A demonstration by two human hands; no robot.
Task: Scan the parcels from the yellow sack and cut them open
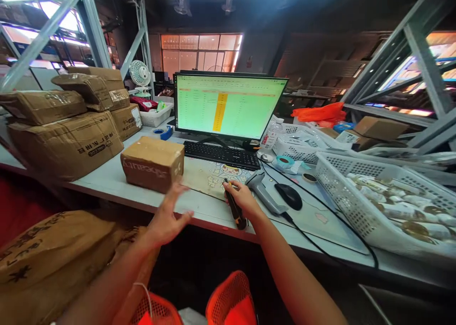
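My left hand [168, 215] hovers open, fingers spread, just in front of a small taped cardboard box [153, 163] on the desk, not touching it. My right hand [242, 197] rests on the desk edge, closed around a black and orange utility knife [235, 210] that points away from me. A grey barcode scanner [263, 191] lies right beside that hand, with its cable trailing off to the right.
A monitor [228, 106] with a green spreadsheet stands behind a black keyboard [223, 155]. A mouse [289, 195] lies beside the scanner. Larger boxes [67, 142] are stacked at left. White baskets [359, 215] of wrapped goods fill the right. Orange basket [228, 299] below the desk.
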